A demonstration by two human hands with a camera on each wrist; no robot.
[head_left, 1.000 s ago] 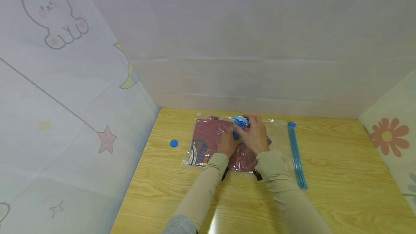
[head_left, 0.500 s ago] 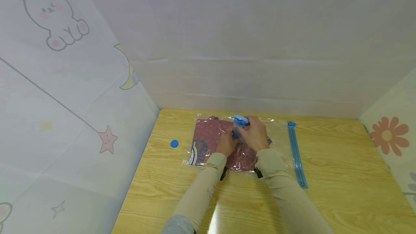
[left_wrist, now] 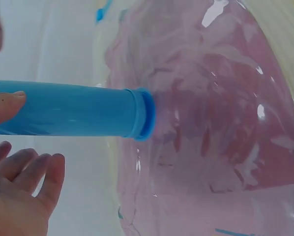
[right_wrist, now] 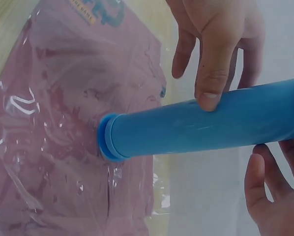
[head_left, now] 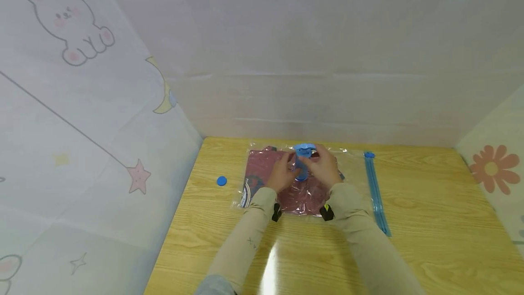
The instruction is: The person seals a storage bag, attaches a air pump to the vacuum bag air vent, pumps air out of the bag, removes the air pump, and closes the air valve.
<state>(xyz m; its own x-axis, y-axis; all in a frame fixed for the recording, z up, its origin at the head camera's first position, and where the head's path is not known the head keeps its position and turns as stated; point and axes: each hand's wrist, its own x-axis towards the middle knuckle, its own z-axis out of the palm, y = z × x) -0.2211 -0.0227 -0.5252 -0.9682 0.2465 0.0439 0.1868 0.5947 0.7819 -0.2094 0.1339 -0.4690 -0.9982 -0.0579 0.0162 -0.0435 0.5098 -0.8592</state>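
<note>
A blue hand pump (head_left: 302, 167) stands on a clear plastic storage bag (head_left: 353, 167) with folded maroon clothing (head_left: 262, 163) inside. Its round base rim (right_wrist: 107, 137) meets the plastic in the right wrist view. My right hand (head_left: 325, 167) holds the pump, with thumb and fingers on opposite sides of the barrel. The left hand (head_left: 282, 174) is beside the pump with its fingers relaxed. One digit (right_wrist: 211, 81) of it touches the barrel, while other fingers (left_wrist: 51, 179) stay apart from it in the left wrist view. The pump's light blue handle (head_left: 304, 146) shows above both hands.
A round blue cap (head_left: 221, 180) lies on the wooden table (head_left: 196, 222) left of the bag. A blue zip strip (head_left: 377, 195) with its slider (head_left: 370, 155) runs along the bag's right end. Printed white sheets (head_left: 286, 58) wall the table's back and sides.
My left hand has loosened from the pump and shifted slightly left. More of the barrel shows between the hands. The pump stays at the same spot on the bag.
</note>
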